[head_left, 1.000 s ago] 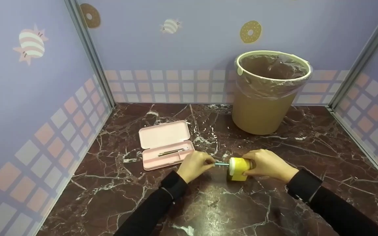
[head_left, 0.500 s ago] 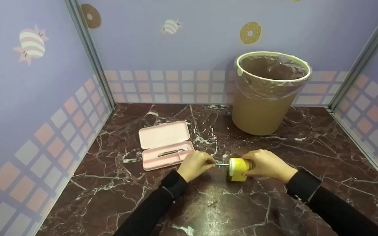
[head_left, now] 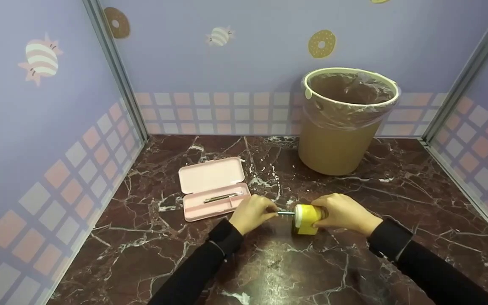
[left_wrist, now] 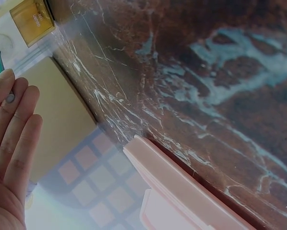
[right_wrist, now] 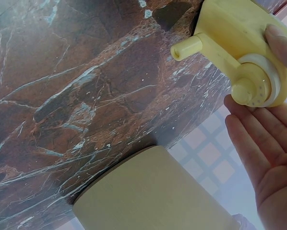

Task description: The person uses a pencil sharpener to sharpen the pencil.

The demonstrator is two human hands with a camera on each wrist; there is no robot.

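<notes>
Between my two hands a yellow crank pencil sharpener [head_left: 308, 218] stands on the table. My left hand [head_left: 253, 214] pinches a teal pencil [head_left: 286, 213] between thumb and fingers. The pencil's far end sits in the hole of the sharpener's white face, as the left wrist view shows too. On the opposite side my right hand [head_left: 345, 214] grips the sharpener's body, thumb on one side and fingers on the other. In the right wrist view the yellow crank handle [right_wrist: 186, 48] sticks out, with no finger on it. The pencil's tip is hidden inside.
Left of my hands lies an opened pink pencil case [head_left: 212, 171] with a few thin pencils [head_left: 223, 197] inside. A tan bin [head_left: 339, 144] lined with a clear bag stands at the back right. Patterned walls bound the dark marbled table [head_left: 142, 262] at left, back and right.
Both hands, the pencil and the sharpener stay practically where they were. The head view has tilted up a trifle, so the background sits slightly lower.
</notes>
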